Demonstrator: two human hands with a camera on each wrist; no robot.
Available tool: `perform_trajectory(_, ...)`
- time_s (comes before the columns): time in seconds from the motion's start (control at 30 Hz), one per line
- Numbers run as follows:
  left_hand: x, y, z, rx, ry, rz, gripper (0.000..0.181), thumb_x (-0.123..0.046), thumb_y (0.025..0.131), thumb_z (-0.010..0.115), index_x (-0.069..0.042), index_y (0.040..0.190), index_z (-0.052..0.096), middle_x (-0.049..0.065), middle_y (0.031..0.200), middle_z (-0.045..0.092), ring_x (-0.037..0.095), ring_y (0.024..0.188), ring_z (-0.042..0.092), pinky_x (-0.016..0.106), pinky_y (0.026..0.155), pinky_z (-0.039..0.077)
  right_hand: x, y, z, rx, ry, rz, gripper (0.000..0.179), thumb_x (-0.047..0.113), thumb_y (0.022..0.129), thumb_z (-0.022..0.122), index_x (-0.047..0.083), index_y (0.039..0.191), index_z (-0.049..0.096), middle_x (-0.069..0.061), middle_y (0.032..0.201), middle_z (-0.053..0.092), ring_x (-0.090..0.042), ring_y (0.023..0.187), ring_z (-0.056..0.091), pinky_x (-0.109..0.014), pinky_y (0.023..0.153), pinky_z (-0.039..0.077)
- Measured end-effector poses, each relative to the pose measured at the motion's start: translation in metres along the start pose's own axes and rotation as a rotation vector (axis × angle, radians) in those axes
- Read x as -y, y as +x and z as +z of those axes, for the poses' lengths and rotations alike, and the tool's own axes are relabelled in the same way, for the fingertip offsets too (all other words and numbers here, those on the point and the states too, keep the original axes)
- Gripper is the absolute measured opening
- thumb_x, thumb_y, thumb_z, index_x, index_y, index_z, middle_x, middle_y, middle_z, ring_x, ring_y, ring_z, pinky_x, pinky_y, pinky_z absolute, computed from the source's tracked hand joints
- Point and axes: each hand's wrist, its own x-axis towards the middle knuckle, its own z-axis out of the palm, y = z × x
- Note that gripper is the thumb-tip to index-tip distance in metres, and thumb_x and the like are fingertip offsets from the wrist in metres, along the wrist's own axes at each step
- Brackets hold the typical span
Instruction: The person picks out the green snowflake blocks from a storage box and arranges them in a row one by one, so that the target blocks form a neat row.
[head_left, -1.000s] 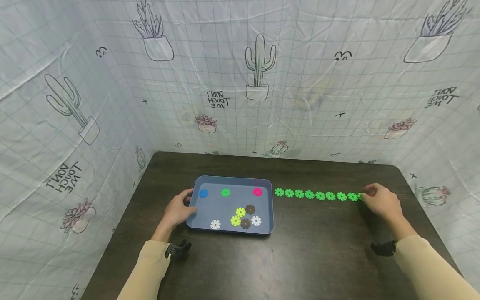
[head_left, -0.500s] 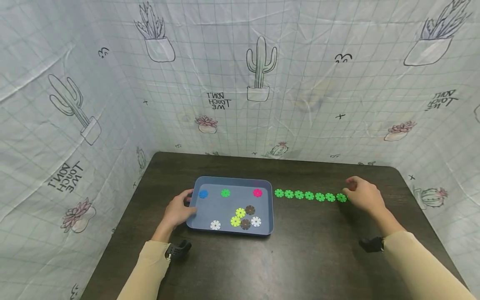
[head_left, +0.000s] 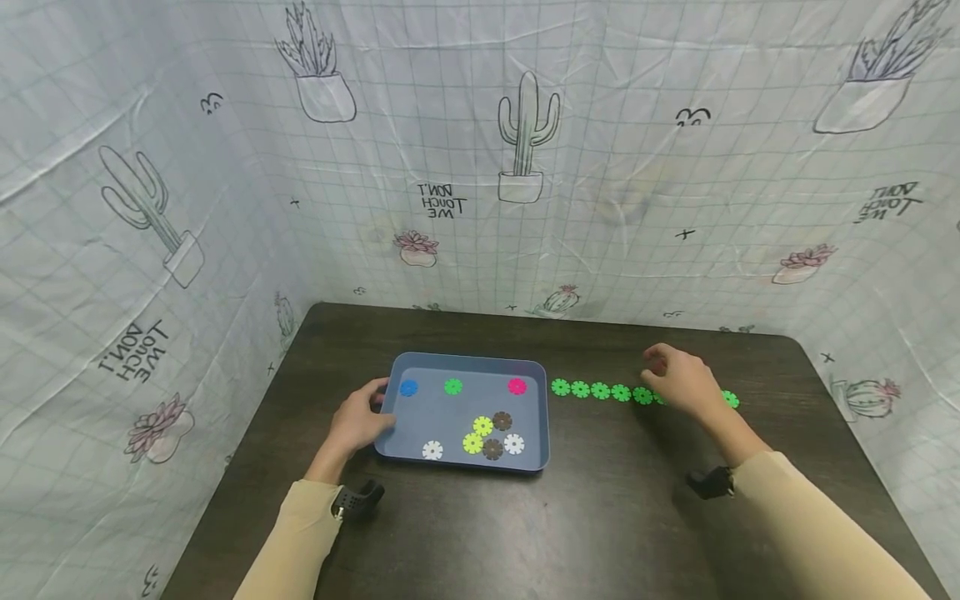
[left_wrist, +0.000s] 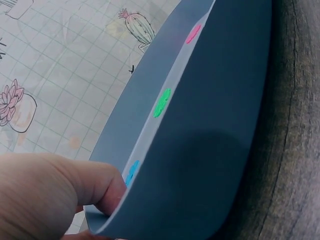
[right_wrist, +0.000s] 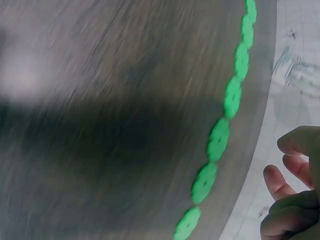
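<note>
At the left end of a blue-grey tray (head_left: 427,421), my left hand (head_left: 358,421) grips the rim, its thumb over the tray wall (left_wrist: 210,130) in the left wrist view. Notched plastic discs lie flat inside: blue (head_left: 408,388), green (head_left: 453,387), pink (head_left: 517,386), plus yellow (head_left: 472,442), brown (head_left: 502,421) and white (head_left: 513,443) ones. Right of the tray runs a straight row of green notched discs (head_left: 601,390). My right hand (head_left: 678,379) hovers above this row with bent fingers and nothing visible in them. It hides part of the row in the head view.
All of this lies on a dark wooden table (head_left: 600,517). A white cloth (head_left: 615,183) printed with cacti hangs behind the table and along both sides. Dark bands (head_left: 711,483) sit at both wrists.
My right hand has moved left along the row from its right end, uncovering the last green disc there. The left hand and tray have stayed in place.
</note>
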Motion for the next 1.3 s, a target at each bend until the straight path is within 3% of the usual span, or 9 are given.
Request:
perform_trajectory(0.27, -0.001, 0.0, -0.002, 0.009, -0.002, -0.011, 0.072, -0.005, 0.081, 0.073, -0.009, 0.15, 0.053, 0.018, 0.125, 0.068, 0.036, 0.102, 0.068, 0.046, 0.078, 0.058, 0.036, 0.01, 0.012, 0.014, 0.022, -0.052, 0.038, 0.022, 0.099, 0.064, 0.002, 0.132, 0.063, -0.019, 0.108, 0.071, -0.031, 0.083, 0.067, -0.05, 0.068, 0.051)
perform_trajectory(0.57, -0.003, 0.0, -0.003, 0.02, 0.004, -0.006, 0.071, -0.005, 0.082, 0.073, -0.008, 0.151, 0.052, 0.018, 0.125, 0.068, 0.034, 0.101, 0.067, 0.046, 0.078, 0.057, 0.068, 0.019, 0.029, 0.017, 0.026, -0.093, 0.036, 0.02, 0.097, 0.066, 0.003, 0.128, 0.066, -0.017, 0.107, 0.072, -0.033, 0.092, 0.068, -0.053, 0.075, 0.052)
perform_trajectory(0.93, -0.001, 0.0, -0.004, 0.015, 0.01, -0.004, 0.072, -0.005, 0.081, 0.073, -0.009, 0.15, 0.053, 0.018, 0.125, 0.068, 0.034, 0.099, 0.067, 0.045, 0.076, 0.056, 0.116, 0.031, 0.051, 0.049, 0.063, -0.117, 0.033, 0.021, 0.095, 0.068, 0.008, 0.126, 0.067, -0.01, 0.106, 0.072, -0.029, 0.092, 0.067, -0.05, 0.076, 0.052)
perform_trajectory(1.3, -0.004, -0.001, -0.005, 0.015, -0.002, -0.018, 0.072, -0.005, 0.081, 0.073, -0.008, 0.15, 0.053, 0.019, 0.126, 0.067, 0.037, 0.101, 0.067, 0.046, 0.078, 0.057, 0.155, 0.036, 0.069, 0.083, 0.066, -0.194, 0.033, 0.024, 0.096, 0.071, 0.01, 0.126, 0.069, -0.008, 0.107, 0.071, -0.026, 0.093, 0.067, -0.047, 0.076, 0.053)
